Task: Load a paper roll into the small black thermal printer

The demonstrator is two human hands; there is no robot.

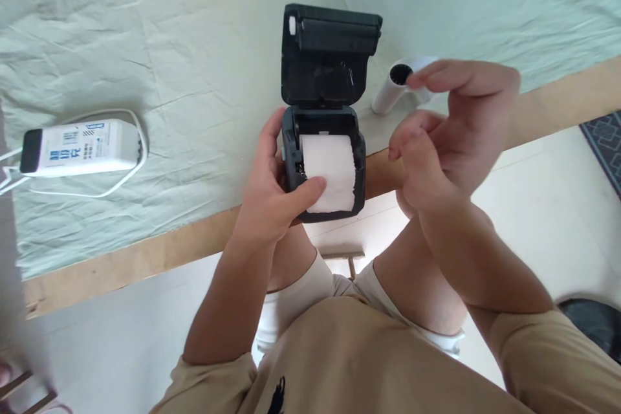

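Note:
A small dark printer (359,165) with its lid (323,77) swung up is held over the table's front edge. Inside it lies a roll of white paper (334,165). My left hand (276,191) grips the printer from the left side, its thumb resting on the paper. To the right of the printer, my right hand (456,123) is raised in the air with its fingers curled but apart and nothing visible in them. Just beyond its fingertips a white cylinder (387,96) with a dark hollow end is on the table.
A white box-shaped device with blue lettering (80,147), wrapped by a white cable (140,136), lies on the left of the green cloth (194,45). The wooden table edge (130,262) runs across in front of my lap.

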